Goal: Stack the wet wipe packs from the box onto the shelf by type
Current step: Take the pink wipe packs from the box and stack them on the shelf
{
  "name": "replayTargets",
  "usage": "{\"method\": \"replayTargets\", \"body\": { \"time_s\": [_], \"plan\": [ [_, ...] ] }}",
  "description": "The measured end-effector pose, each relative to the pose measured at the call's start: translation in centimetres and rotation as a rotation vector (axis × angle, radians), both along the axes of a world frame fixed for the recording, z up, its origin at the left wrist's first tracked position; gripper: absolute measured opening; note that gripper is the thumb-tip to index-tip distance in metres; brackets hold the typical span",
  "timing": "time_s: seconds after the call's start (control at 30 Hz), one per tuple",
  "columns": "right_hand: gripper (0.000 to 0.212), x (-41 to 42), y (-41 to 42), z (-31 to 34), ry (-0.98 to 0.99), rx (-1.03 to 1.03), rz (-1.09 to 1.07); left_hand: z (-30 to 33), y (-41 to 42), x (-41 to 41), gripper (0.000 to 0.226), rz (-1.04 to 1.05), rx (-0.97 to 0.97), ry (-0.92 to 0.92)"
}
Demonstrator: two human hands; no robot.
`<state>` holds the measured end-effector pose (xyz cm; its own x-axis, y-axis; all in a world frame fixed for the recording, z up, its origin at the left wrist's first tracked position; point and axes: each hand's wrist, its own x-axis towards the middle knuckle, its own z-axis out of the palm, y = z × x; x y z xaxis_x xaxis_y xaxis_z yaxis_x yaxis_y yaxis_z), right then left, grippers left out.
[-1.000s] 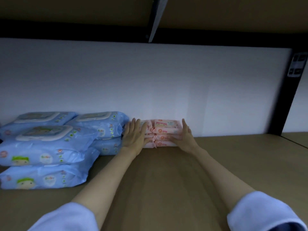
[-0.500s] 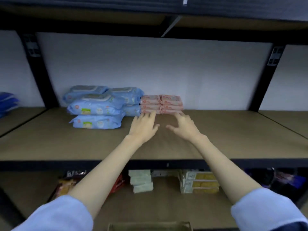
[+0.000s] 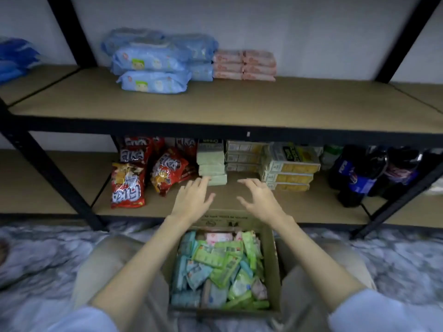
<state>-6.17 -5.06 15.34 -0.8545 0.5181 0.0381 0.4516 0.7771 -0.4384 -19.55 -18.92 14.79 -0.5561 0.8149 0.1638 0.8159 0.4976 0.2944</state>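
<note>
Head view: soft green, teal and pink wipe packs [image 3: 217,267] are lying jumbled in the cardboard box [image 3: 275,259] at 6 o'clock; the left hand [image 3: 191,202] and right hand [image 3: 260,202] are hovering empty, fingers spread. At 12 o'clock, pink packs [image 3: 244,65] are sitting beside blue packs [image 3: 153,68] on the fibreboard shelf [image 3: 239,101].

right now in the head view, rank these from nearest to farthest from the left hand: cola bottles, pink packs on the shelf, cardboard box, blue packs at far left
From the left hand:
1. Cardboard box, directly below it.
2. Pink packs, up on the shelf, slightly right.
3. Cola bottles, lower shelf, right.
4. Blue packs, far left, next bay.
</note>
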Motion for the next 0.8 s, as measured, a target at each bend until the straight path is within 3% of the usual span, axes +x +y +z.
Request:
{"method": "replayTargets", "body": {
  "time_s": [0.37, 0.8],
  "plan": [
    [0.048, 5.0, -2.8, -16.0, -0.455, -0.336, -0.134, -18.8, -7.9, 3.0, 0.045, 0.186, -0.534, -0.514],
    [0.055, -1.1, 4.6, -24.7, -0.401, -0.473, -0.364, -26.3, 1.8, -2.7, 0.045, 0.094, -0.383, -0.527]
  ]
}}
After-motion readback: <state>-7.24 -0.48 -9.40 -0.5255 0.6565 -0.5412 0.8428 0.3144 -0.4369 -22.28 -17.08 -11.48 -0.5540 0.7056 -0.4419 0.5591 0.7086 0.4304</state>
